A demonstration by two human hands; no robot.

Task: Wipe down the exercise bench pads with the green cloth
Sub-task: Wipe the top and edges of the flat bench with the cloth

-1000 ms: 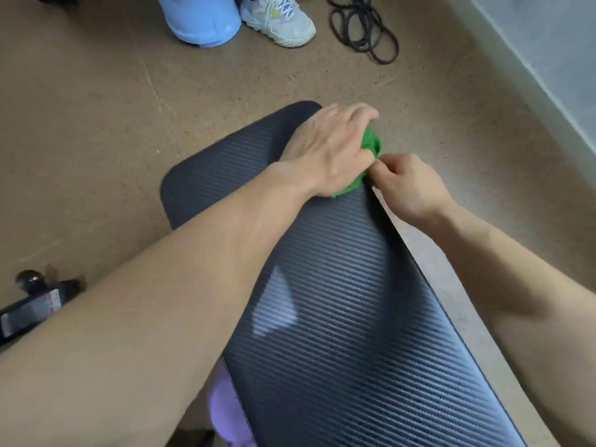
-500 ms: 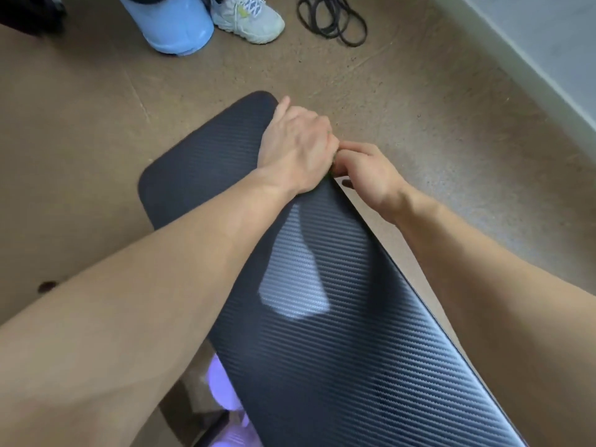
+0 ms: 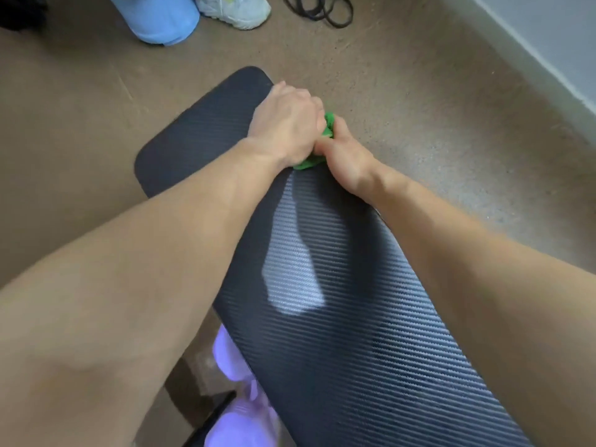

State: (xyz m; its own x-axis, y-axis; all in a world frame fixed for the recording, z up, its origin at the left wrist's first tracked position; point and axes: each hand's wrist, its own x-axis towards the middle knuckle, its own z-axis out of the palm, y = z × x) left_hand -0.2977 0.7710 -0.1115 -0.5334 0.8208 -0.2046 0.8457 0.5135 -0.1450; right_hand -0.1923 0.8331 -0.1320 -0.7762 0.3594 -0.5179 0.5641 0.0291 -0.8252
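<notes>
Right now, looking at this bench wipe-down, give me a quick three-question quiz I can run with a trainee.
1. True or false: the green cloth is spread flat over the whole bench pad.
2. The cloth is gripped by: A) one hand, B) both hands, C) neither.
3. Fill in: the black bands lie on the floor near a white ___.
Key: 1 false, it is bunched up between the hands. 2 B, the left hand and right hand both hold it. 3 shoe.
</notes>
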